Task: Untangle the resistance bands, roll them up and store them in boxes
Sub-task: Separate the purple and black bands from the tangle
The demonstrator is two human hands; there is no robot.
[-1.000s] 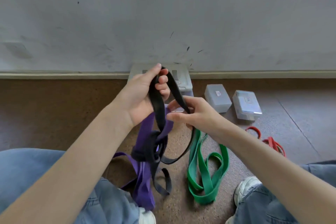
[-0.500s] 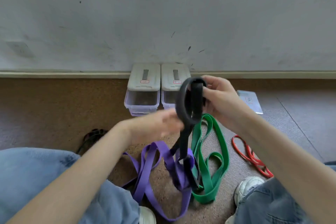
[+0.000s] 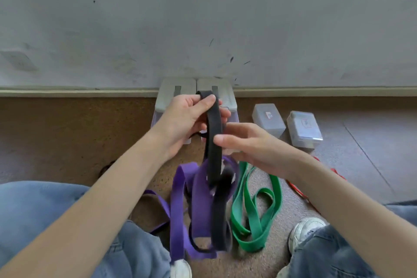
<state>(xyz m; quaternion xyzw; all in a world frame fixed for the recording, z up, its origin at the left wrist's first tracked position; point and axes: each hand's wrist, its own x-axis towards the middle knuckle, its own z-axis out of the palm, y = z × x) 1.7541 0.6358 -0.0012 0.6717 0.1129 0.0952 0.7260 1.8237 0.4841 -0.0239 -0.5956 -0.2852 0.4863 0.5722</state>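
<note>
My left hand (image 3: 185, 117) pinches the top of a black resistance band (image 3: 214, 142) in front of me, thumb on its upper fold. The band hangs straight down and its lower loop threads through a purple band (image 3: 180, 205) lying between my knees. My right hand (image 3: 250, 142) holds the black band a little lower, thumb across its front. A green band (image 3: 255, 207) lies looped on the floor to the right. A red band (image 3: 297, 189) shows beyond my right forearm, mostly hidden.
Two white-lidded boxes (image 3: 178, 95) stand against the wall behind my hands. Two smaller clear boxes (image 3: 267, 119) (image 3: 304, 128) sit closed on the floor to the right. My jeans and white shoes (image 3: 306, 230) frame the bands. A dark object (image 3: 108, 166) lies under my left forearm.
My left hand has risen from below and taken the top of the black band. My right hand slid down the band. The band now hangs longer and straighter than the rolled loop before.
</note>
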